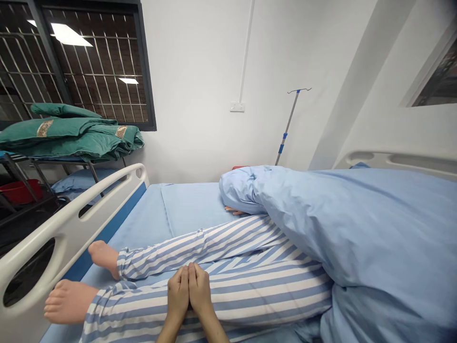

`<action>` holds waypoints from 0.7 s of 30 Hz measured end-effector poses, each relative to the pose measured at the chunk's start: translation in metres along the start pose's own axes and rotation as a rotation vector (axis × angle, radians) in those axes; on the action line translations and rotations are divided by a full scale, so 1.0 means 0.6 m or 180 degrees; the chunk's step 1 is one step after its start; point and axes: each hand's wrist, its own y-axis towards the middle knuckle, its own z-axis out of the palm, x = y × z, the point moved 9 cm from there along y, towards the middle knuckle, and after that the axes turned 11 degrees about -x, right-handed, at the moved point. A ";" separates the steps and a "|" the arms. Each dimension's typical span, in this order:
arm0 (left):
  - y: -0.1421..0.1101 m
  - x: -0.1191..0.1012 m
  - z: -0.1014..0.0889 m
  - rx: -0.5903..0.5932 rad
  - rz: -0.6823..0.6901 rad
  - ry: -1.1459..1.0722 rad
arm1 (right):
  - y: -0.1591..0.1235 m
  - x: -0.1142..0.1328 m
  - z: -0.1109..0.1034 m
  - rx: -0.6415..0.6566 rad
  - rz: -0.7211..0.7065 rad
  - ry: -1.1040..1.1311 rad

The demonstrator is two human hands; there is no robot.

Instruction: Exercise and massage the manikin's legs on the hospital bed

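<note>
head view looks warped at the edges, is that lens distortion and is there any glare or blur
Head view: wide-angle distortion bends the bed rail near the edge; the window glass shows ceiling-light glare; the person's hands look sharp, without visible motion blur.

Left hand (177,295), right hand (200,293) bare; fingers (183,278) long, slim; forearms (214,331) uncovered to frame edge
</note>
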 end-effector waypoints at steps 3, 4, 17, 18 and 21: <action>0.005 -0.012 0.008 -0.0004 -0.0072 -0.0097 | 0.002 -0.009 -0.003 -0.0053 0.0138 0.0106; 0.006 -0.017 0.011 -0.0036 -0.0099 -0.0152 | 0.004 -0.011 -0.004 -0.0051 0.0186 0.0166; -0.005 -0.005 0.029 -0.0083 -0.0046 0.0008 | 0.025 0.001 -0.023 -0.0013 0.0246 0.0113; -0.006 -0.004 0.032 -0.0031 -0.0031 0.0021 | 0.029 0.008 -0.027 0.0027 0.0166 0.0029; -0.008 -0.002 0.036 0.0010 0.0049 0.0104 | 0.033 0.014 -0.040 0.0029 0.0065 -0.0042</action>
